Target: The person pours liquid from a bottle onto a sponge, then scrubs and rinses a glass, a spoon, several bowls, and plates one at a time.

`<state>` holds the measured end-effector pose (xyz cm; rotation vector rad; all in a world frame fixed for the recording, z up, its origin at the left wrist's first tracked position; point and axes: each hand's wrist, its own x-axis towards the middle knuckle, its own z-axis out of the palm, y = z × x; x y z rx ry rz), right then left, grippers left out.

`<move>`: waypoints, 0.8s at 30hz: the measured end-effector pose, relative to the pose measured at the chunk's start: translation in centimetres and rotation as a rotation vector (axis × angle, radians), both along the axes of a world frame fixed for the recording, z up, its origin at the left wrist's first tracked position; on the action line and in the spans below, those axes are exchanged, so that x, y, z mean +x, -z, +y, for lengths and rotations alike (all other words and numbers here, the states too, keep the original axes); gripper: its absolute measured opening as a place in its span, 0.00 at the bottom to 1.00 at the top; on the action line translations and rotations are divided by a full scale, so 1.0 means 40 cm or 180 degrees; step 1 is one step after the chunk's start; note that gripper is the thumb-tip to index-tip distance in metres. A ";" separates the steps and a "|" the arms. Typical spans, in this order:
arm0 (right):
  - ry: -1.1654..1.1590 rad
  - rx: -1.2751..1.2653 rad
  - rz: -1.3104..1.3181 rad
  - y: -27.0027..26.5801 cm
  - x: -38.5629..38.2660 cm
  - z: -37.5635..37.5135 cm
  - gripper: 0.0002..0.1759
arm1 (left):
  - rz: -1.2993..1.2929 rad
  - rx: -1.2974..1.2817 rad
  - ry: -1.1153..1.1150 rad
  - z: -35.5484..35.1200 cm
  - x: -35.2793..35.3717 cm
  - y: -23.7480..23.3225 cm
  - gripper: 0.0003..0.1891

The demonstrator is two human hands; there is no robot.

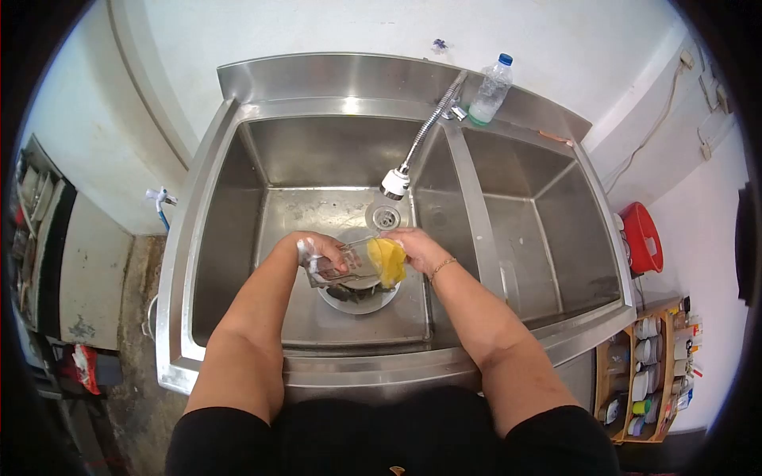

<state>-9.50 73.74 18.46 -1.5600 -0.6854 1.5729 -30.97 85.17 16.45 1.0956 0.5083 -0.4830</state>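
Over the left basin of a steel sink [309,325], my left hand [321,252] is wrapped round a clear glass container [361,266], with white suds on the hand and on the container's left end. My right hand [414,244] grips a yellow cloth or sponge [386,262] against the container's right end. Beneath them a round plate or bowl [363,305] with dark contents or pattern lies on the basin floor, partly hidden by the container. The fingertips of my right hand are partly behind the yellow cloth.
A flexible faucet [394,182] hangs over the drain [385,217]. On the back ledge stands a plastic bottle [490,91] with a blue cap. The right basin [540,238] lies past the divider. At the right are a red basin [641,236] and a wooden dish rack [643,381].
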 end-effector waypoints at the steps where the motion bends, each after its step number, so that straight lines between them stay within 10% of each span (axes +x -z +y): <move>1: 0.0183 -0.0220 0.0469 -0.008 -0.018 -0.011 0.15 | 0.0091 0.0016 -0.0010 0.011 0.006 0.033 0.27; 12: -0.0757 -0.0114 0.1148 0.052 -0.043 -0.009 0.17 | -0.0081 -0.0138 0.0139 -0.002 0.011 0.027 0.32; 20: 0.1150 -0.0264 0.1626 0.083 -0.052 0.008 0.21 | -0.0754 -0.0357 -0.2552 0.024 0.007 0.074 0.25; 24: 0.0803 0.0352 0.1978 0.042 -0.168 -0.007 0.20 | -0.0350 -0.0302 -0.4115 0.078 0.107 0.170 0.15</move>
